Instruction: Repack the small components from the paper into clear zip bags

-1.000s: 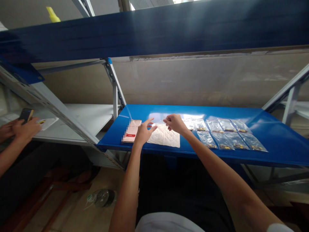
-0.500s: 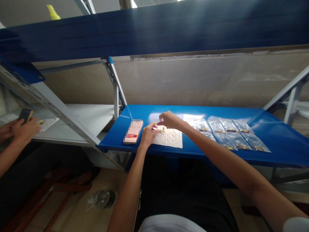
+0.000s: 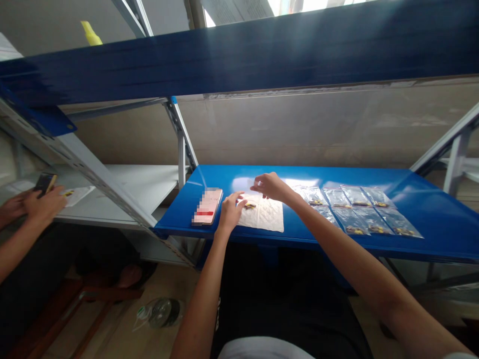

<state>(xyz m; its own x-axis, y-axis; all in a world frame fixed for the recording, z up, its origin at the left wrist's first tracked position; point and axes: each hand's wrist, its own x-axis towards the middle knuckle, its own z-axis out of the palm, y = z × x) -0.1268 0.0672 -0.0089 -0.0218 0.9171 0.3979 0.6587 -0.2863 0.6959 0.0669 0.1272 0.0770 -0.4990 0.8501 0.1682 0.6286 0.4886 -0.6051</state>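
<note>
Item: small yellow-and-dark part (image 3: 249,205), lying on a white cloth (image 3: 264,218) on a blue shelf (image 3: 441,227). Step in hand, as judged: work on this single part, set apart from the bags. Next move, as judged: calls for a fine fingertip pinch. Left hand (image 3: 231,212): fingers part-curled, not clenched, tips just beside the part; contact cannot be told. Right hand (image 3: 272,187): raised above the cloth, fingers loosely open, holding nothing visible. Also listed: phone (image 3: 207,206), screen blurred, just left of the cloth; clear bags (image 3: 359,212), two rows, each with small yellow contents; co-worker's hand (image 3: 45,204), far left, gripping a second phone (image 3: 45,183).
</note>
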